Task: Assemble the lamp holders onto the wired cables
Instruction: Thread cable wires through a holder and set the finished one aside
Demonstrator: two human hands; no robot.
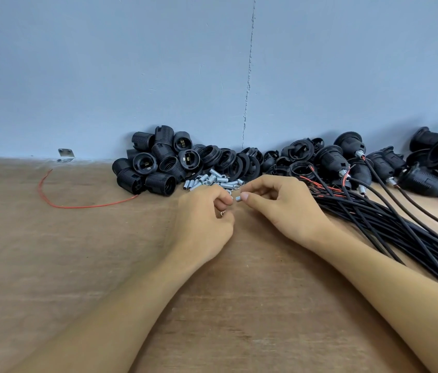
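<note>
**Fig. — Threaded tube pinched ahead of fitting**

Right grip (285, 205) pinches a metal tube (238, 198) mid-tabletop. Left grip (204, 216), fingers curled, meets its other end; its hold is unclear. Best kept square. Tube pile (212, 181) and lamp holders (156, 162) line the far edge; cables (379, 222) crowd the right edge.

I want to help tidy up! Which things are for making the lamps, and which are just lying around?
For the job: lamp holders, metal tubes, black cables, the one tube the right hand pinches.
Lying about: red wire, metal bracket.
</note>
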